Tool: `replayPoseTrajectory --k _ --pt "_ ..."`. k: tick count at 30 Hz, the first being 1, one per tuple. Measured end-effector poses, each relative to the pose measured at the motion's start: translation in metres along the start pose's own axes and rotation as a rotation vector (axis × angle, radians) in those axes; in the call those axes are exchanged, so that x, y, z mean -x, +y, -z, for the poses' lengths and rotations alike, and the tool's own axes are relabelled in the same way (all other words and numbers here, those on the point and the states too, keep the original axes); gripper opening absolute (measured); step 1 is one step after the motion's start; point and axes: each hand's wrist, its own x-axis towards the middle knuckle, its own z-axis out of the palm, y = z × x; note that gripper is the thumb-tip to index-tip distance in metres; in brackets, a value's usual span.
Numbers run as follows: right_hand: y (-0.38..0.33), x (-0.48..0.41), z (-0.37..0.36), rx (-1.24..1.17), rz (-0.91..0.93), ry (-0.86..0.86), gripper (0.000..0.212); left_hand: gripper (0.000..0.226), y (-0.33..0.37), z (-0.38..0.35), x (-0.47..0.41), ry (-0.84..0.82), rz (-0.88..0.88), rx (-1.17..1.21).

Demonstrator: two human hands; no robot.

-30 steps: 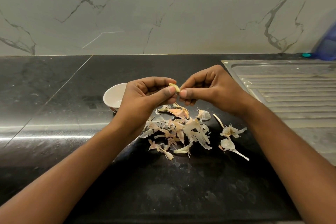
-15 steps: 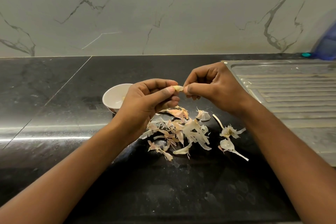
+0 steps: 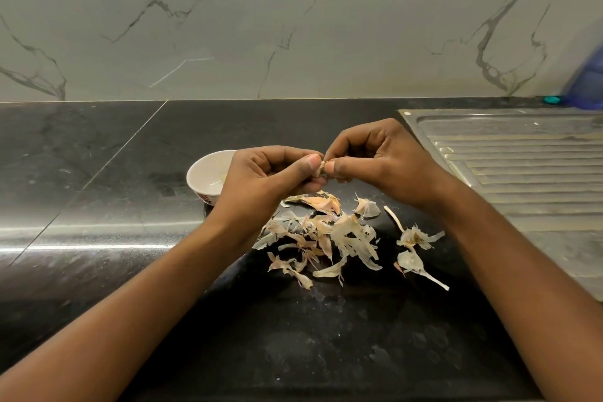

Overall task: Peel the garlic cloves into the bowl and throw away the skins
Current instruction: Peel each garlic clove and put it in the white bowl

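Observation:
My left hand (image 3: pixel 267 179) and my right hand (image 3: pixel 378 160) meet above the black counter, and both pinch one small garlic clove (image 3: pixel 322 167) between thumbs and fingertips. Only a pale sliver of the clove shows between the fingers. A small white bowl (image 3: pixel 204 173) stands just left of my left hand, partly hidden by it, with something pale inside. Below the hands a heap of papery garlic skins (image 3: pixel 326 235) is spread on the counter, with a few loose pieces and a stem (image 3: pixel 414 251) to its right.
A steel sink drainboard (image 3: pixel 522 166) borders the counter on the right. A blue object (image 3: pixel 587 85) with a teal cap stands at the far right against the marble wall. The dark counter (image 3: pixel 98 173) stretches left of the bowl.
Both hands have closed tighter round the clove, so less of it shows. The right hand rose slightly and then settled back. The skins and the bowl have not moved.

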Motion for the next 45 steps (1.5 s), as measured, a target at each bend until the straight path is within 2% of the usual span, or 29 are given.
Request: replayPoseTrajectory --k 6,23,28,33,36,42,45 --pt "-0.001 0.000 0.001 0.014 0.022 0.010 0.009 0.025 0.002 -0.001 0.000 -0.016 0.042 0.078" --pt "0.000 0.006 0.019 -0.005 -0.014 0.037 0.014 0.022 0.006 0.010 -0.006 0.151 0.033 0.153" --pt "0.004 0.009 0.019 0.068 -0.160 -0.124 0.007 0.021 0.005 0.007 -0.006 0.149 0.018 0.107" --pt "0.007 0.008 0.020 0.118 -0.190 -0.197 0.010 0.020 0.004 0.011 -0.008 0.149 -0.021 0.091" --pt "0.009 0.007 0.021 0.173 -0.179 -0.188 0.024 0.019 0.004 0.012 -0.007 0.149 -0.049 0.043" --pt "0.017 0.004 0.015 0.197 -0.152 -0.074 0.005 0.020 0.010 0.023 -0.008 0.148 -0.149 -0.135" --pt "0.018 0.003 0.005 0.266 -0.182 -0.140 0.009 0.019 0.017 0.032 -0.011 0.140 -0.175 -0.238"
